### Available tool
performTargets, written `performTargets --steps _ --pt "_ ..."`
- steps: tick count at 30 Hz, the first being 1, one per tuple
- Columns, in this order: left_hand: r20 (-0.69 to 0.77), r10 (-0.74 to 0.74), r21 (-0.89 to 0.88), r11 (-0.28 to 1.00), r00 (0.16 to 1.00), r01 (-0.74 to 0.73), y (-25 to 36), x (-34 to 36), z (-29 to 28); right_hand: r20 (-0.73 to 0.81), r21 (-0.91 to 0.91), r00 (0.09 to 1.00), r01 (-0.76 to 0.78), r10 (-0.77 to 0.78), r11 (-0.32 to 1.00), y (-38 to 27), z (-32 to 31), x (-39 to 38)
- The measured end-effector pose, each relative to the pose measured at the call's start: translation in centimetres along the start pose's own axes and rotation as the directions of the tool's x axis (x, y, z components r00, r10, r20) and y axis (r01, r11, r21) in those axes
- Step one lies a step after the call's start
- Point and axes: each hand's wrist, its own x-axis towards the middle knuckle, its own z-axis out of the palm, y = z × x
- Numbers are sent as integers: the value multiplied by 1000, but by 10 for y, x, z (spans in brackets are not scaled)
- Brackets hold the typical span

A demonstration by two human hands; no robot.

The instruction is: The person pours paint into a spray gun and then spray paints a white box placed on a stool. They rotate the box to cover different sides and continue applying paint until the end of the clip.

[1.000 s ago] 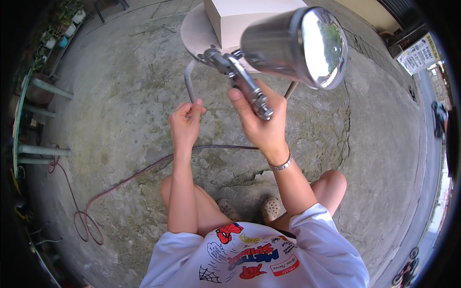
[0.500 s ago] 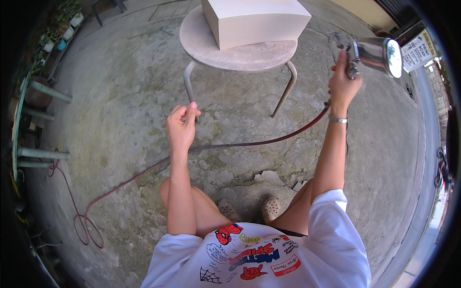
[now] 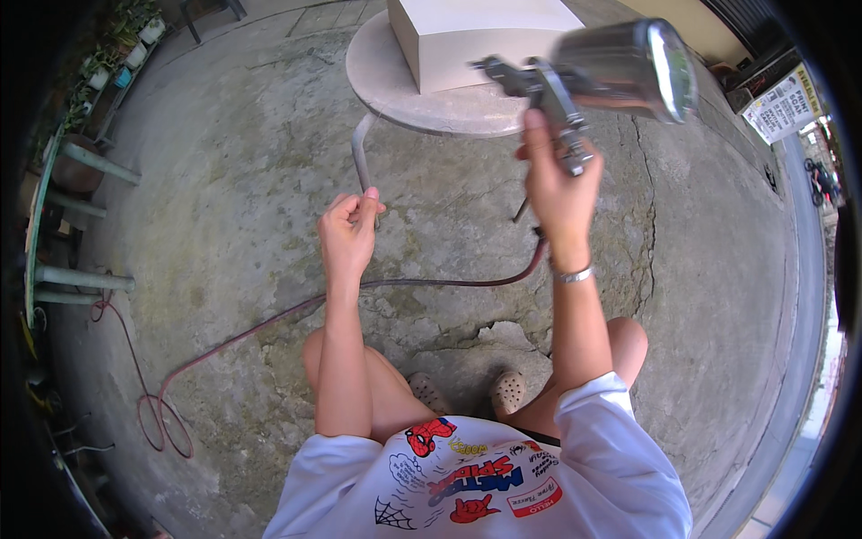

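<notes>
My right hand is wrapped round the handle of a metal spray gun, its shiny cup tipped over to the right. From the bottom of the grip runs a dark red air hose. Just beyond the gun, a white box rests on a round stool; the gun hides part of the box's right side and of the stool's edge. My left hand is held closed in front of the stool's left leg, thumb against the curled fingers; whatever they may hold cannot be made out.
The hose trails left across the cracked concrete floor and loops near a bench with pale green legs. Potted plants line the far left. A printed sign stands at the far right, near the road.
My right hand has swung the spray gun left and nearer, from right of the stool to in front of the box. The hose's end moved with it. My left hand has barely shifted.
</notes>
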Motion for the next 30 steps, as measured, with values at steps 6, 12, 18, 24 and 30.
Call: performTargets --steps 6,12,18,24,30 --pt "21 -16 -2 1000 1000 16 -3 2 3 193 84 967 153 -167 985 -30 34 -35" --pt "16 3 -17 1000 1000 -2 -4 1 4 89 -113 996 42 -32 993 7 8 -9" --pt "15 -6 49 999 1000 5 -5 0 0 -325 -332 946 -101 -13 938 90 -62 55" --pt "10 4 24 1000 1000 -4 -9 -1 -5 -540 -278 835 -296 106 914 118 -101 67" --pt "14 -8 35 999 1000 8 -6 -1 -2 -358 -215 926 -204 117 955 123 -76 28"
